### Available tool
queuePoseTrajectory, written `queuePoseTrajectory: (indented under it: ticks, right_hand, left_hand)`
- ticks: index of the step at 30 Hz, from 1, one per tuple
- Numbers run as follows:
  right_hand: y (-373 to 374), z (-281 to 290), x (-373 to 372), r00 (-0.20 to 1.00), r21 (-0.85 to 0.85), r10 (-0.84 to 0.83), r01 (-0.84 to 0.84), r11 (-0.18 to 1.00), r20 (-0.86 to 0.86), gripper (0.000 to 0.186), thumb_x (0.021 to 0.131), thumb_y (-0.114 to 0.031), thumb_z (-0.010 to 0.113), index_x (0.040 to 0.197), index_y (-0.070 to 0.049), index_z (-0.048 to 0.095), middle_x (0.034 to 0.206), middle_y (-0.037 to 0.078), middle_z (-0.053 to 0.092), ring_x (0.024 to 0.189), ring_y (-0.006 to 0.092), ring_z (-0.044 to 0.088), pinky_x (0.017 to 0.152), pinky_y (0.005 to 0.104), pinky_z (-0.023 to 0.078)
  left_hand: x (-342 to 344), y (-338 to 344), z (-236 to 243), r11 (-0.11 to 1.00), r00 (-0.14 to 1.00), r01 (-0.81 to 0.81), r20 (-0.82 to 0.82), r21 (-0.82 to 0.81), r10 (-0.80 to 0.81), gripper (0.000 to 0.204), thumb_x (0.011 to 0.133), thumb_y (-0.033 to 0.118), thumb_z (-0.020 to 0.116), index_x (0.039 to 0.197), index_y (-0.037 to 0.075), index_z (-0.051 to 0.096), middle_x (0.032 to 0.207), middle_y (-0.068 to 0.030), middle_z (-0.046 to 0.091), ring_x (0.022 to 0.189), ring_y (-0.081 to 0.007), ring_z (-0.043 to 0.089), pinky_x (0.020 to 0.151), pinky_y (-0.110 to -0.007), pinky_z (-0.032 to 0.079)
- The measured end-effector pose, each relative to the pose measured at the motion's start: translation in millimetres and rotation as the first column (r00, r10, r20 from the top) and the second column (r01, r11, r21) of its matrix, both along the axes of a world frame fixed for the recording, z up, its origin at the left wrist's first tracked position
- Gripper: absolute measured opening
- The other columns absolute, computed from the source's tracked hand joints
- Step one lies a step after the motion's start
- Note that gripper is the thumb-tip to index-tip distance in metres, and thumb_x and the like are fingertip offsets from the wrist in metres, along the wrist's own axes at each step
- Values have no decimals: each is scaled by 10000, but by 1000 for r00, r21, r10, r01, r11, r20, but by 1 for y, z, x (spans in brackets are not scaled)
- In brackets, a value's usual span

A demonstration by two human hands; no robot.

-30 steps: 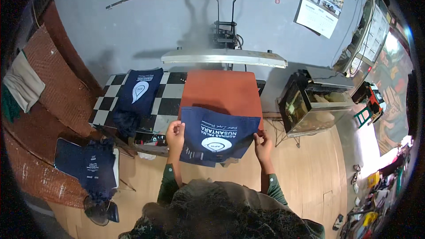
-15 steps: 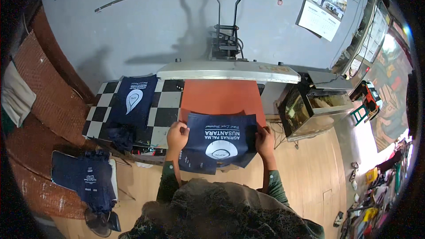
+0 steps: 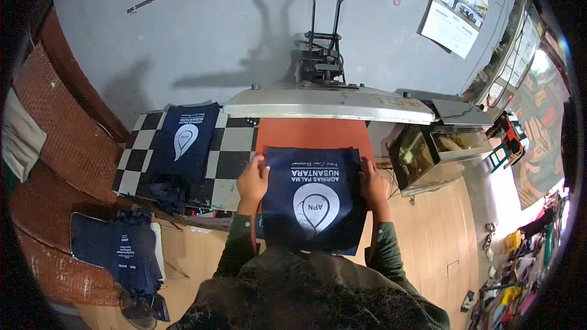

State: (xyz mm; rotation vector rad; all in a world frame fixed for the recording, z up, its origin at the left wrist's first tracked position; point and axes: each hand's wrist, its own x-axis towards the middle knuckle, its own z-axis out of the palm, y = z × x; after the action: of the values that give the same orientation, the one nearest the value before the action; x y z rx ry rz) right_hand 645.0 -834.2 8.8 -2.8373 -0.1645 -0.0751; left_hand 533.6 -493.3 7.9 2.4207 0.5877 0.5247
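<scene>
A navy fabric bag with white print (image 3: 330, 226) lies flat and upright in line with me over the orange pad (image 3: 312, 131) of a heat press. The press's silver upper plate (image 3: 327, 102) is raised behind it. My left hand (image 3: 254, 180) grips the bag's left edge near the top, thumb along the cloth. My right hand (image 3: 373, 180) grips the right edge at about the same height, fingers partly hidden by the cloth. The bag covers the front of the pad.
A checkered table (image 3: 232, 159) on the left bears printed navy bags (image 3: 183, 165). More navy cloth (image 3: 128, 250) lies on a stand lower left. A glass tank (image 3: 416, 159) stands right of the press, clutter (image 3: 513, 269) beyond. A calendar (image 3: 455, 12) hangs on the wall.
The bag has straightened and spread out, showing its whole printed logo, and its top edge sits squarer on the pad. Both my hands have moved up slightly along with it.
</scene>
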Motion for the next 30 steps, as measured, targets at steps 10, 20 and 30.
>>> queuePoseTrajectory:
  ticks: [10, 20, 30]
  right_hand:
    - [-4, -2, -6, 977, -33, 167, -164, 986, 134, 397, 955, -264, 530, 1351, -288, 546, 1037, 132, 628, 870, 370, 665, 712, 481, 535]
    - [-36, 6, -85, 933, 492, 136, -295, 819, 333, 237, 907, -50, 578, 1130, -36, 656, 1062, 182, 600, 996, 367, 604, 813, 408, 497]
    - [-33, -4, -130, 923, 332, 48, -185, 925, 383, 345, 832, -18, 641, 1175, -33, 600, 1180, 174, 556, 1143, 378, 499, 978, 457, 423]
  left_hand:
    - [-3, -2, -1, 966, 996, 68, 38, 250, -80, 323, 972, 310, 524, 1274, 254, 624, 1106, -193, 656, 846, -388, 676, 701, -480, 552]
    - [-78, -2, 9, 970, 932, 208, 276, 123, -235, 241, 940, 187, 609, 1162, 102, 646, 1054, -164, 592, 987, -388, 563, 889, -465, 444]
    - [-129, -42, 4, 969, 980, 51, 173, 240, -94, 165, 897, 214, 657, 1035, 130, 688, 1150, -99, 589, 1161, -343, 484, 1014, -467, 335]
